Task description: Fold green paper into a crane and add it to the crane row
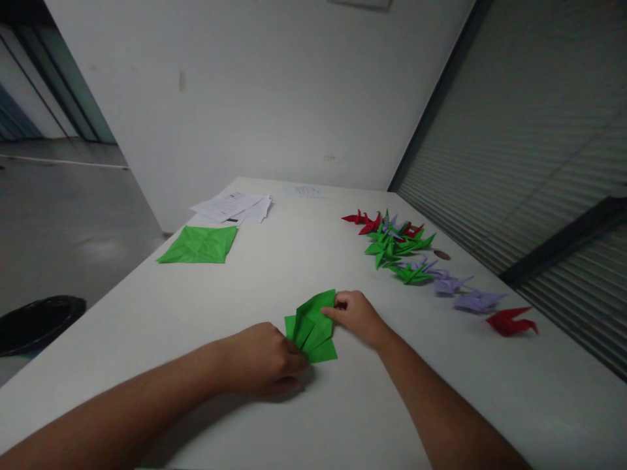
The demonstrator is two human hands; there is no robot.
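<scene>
A partly folded sheet of green origami paper [313, 329] lies near the front of the white table [274, 274], with creases and one flap lifted. My right hand [355, 316] pinches the upper right corner of that flap between thumb and fingers. At the lower left edge of the paper, my left hand [269, 359] is closed, its curled fingers pressing the paper to the table. The left fingertips are partly hidden, so their exact hold is hard to make out.
Flat green sheets [200, 245] lie at the left edge, with printed papers [232, 207] behind. Folded cranes in green, red and purple [392, 245] line the right side, a red crane [512, 322] nearest. A black-lined bin [42, 320] stands left of the table.
</scene>
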